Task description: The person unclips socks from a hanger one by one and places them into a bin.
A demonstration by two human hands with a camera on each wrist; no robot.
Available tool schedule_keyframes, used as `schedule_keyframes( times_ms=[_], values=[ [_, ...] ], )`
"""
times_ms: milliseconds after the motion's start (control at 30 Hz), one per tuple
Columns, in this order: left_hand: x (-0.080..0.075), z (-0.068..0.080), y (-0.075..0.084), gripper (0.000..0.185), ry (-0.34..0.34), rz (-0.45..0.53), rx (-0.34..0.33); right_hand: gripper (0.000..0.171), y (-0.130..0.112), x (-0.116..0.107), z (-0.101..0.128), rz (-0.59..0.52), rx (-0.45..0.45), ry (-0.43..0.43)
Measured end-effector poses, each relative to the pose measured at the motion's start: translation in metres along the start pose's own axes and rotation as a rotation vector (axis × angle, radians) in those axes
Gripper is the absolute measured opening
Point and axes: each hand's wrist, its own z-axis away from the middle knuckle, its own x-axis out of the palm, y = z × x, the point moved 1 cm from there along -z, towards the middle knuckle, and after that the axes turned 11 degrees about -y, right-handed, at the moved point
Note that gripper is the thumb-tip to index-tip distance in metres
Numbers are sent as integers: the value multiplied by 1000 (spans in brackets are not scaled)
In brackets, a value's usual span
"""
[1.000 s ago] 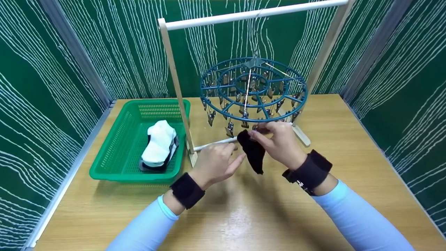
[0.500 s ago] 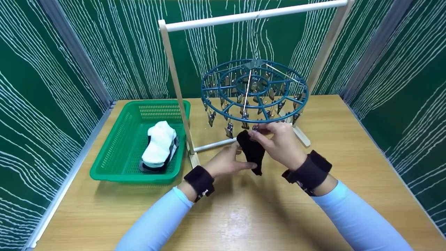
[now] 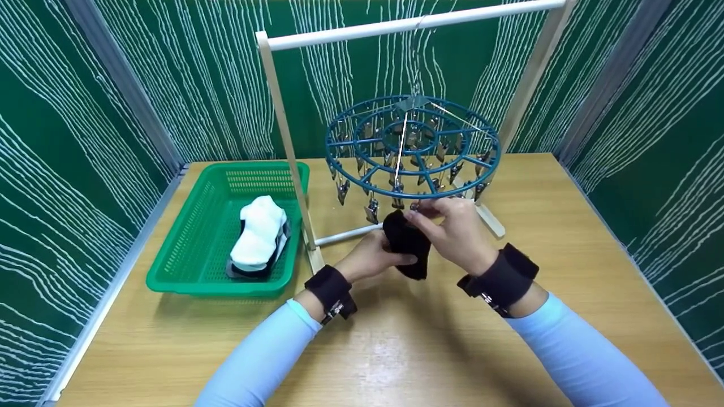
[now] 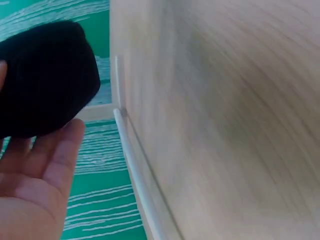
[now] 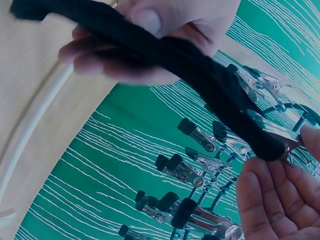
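Note:
A black sock [image 3: 412, 246] hangs below the near rim of a round blue-green clip hanger [image 3: 362, 183]. My left hand [image 3: 370, 255] holds the sock from the left, thumb in front and fingers behind. At the sock's upper end, my right hand [image 3: 455, 229] pinches a metal clip [image 5: 280, 127] between thumb and fingers, its fingertips against the sock's end. In the left wrist view, the black cloth [image 4: 47, 80] lies over my left fingers [image 4: 62, 150]. The right wrist view has the sock [image 5: 200, 72] stretched between both hands. Whether the clip bites the cloth I cannot tell.
On the left stands a green basket [image 3: 186, 243] with a white sock [image 3: 259, 232] on top of darker ones. A wooden rack with a white top bar [image 3: 362, 31] carries the hanger. Several metal clips [image 3: 371, 211] dangle around it, above the wooden table [image 3: 362, 362].
My left hand has moved right and taken hold of the sock, whose lower part now looks wider and bunched. The right hand has stayed at the clip.

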Motion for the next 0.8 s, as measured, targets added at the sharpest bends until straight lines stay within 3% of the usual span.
schedule_keyframes(
  times_ms=[267, 567, 800],
  values=[
    [-2, 3, 0, 36, -7, 13, -47, 12, 1, -1, -1, 14, -7, 20],
    [-2, 8, 2, 43, -27, -15, -40, 8, 0, -3, 1, 27, -47, 85],
    [-1, 20, -1, 23, -50, -69, -103, 9, 1, -4, 1, 37, -34, 88]
  ],
)
